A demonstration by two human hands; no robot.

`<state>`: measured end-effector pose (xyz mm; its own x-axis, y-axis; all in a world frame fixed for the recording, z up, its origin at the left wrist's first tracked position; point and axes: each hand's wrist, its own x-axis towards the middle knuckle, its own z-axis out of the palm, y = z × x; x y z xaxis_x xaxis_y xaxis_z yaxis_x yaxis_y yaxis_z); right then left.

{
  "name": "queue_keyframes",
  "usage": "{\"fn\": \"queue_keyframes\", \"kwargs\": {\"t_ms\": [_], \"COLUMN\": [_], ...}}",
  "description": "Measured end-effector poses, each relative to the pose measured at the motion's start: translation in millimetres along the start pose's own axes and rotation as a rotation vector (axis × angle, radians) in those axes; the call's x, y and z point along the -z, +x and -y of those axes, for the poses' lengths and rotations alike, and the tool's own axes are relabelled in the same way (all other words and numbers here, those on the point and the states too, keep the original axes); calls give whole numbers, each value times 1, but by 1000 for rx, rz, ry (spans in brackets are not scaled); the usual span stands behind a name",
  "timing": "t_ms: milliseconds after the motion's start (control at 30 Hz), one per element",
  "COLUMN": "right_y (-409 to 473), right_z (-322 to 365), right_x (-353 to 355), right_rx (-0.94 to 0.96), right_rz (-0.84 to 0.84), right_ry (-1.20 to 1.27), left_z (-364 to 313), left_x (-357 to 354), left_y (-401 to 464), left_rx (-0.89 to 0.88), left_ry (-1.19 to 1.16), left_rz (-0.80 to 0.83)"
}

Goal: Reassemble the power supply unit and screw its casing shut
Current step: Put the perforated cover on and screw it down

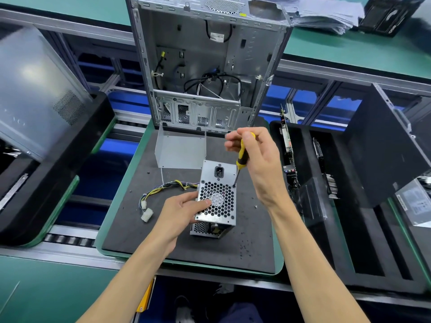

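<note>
The fingers (pixel 235 138) of the right hand (pixel 256 159) are curled around a screwdriver (pixel 241 159) with a yellow and black handle; its tip stands on a screw at the right edge of the power supply unit (pixel 218 197). The left hand (pixel 180 210) grips the left side of this unit, with the thumb pressed on the honeycomb fan grille. The unit stands on a black foam mat (pixel 140 217) which lies on a green tray (pixel 105 220) on the table. One bundle of wires (pixel 163 190) (yellow, black and purple, with white connectors) comes out of its left side. One bent metal cover (pixel 180 151) stands just behind the unit. Behind it, one open computer case (pixel 205 66) stands upright. One small loose screw (pixel 256 206) lies on the mat at the right. A black foam rack (pixel 349 206) with circuit boards is at the right. No writing can be read.
</note>
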<state>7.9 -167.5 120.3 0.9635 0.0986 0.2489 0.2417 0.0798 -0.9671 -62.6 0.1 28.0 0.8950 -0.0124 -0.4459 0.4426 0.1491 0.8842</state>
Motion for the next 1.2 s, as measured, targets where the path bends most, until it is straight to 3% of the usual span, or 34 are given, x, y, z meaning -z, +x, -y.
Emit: {"fn": "queue_keyframes", "kwargs": {"t_ms": [367, 567, 767, 1000, 1200], "right_y": [-2, -8, -6, -5, -3], "right_z": [-3, -3, -7, -4, -7], "right_x": [3, -2, -4, 1, 1], "right_rx": [-66, 40, -44, 6, -77], "right_rz": [-60, -65, 18, -28, 0], "right_ry": [52, 49, 25, 56, 69], "left_z": [1, 1, 0, 0, 1], "left_x": [0, -1, 0, -1, 1], "left_y": [-1, -1, -2, -2, -2], "left_rx": [-4, 6, -6, 0, -2], "left_ry": [6, 6, 7, -1, -1], "left_rz": [-6, -28, -20, -23, -14]}}
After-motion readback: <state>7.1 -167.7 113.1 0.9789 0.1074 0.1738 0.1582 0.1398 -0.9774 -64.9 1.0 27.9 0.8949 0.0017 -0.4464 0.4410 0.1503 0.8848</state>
